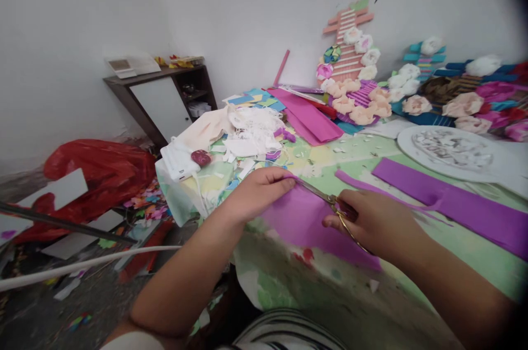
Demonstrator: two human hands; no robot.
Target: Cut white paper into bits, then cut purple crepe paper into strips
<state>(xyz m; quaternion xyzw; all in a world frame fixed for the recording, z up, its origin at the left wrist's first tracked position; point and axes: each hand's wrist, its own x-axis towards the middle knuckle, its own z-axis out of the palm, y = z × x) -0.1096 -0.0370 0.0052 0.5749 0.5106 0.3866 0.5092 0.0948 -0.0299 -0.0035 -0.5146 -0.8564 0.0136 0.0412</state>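
My left hand [266,187] pinches the top edge of a sheet of purple crepe paper [303,218], which hangs over the table's near edge. In my right hand [363,218] is a pair of scissors [322,193] with gold-coloured handles. The blades reach left along the paper's top edge, close to my left fingertips. Right of my right hand lies a folded length of purple crepe paper [487,209]. A narrow purple strip [371,186] lies beside it, partly across it.
A painted green cloth covers the table [355,154]. Pink folded paper [309,119], white scraps [256,130] and a white plate [406,146] of cut bits lie farther back. Paper-flower crafts [355,64] stand along the wall. At left are a cabinet [159,105] and a red bag [99,168].
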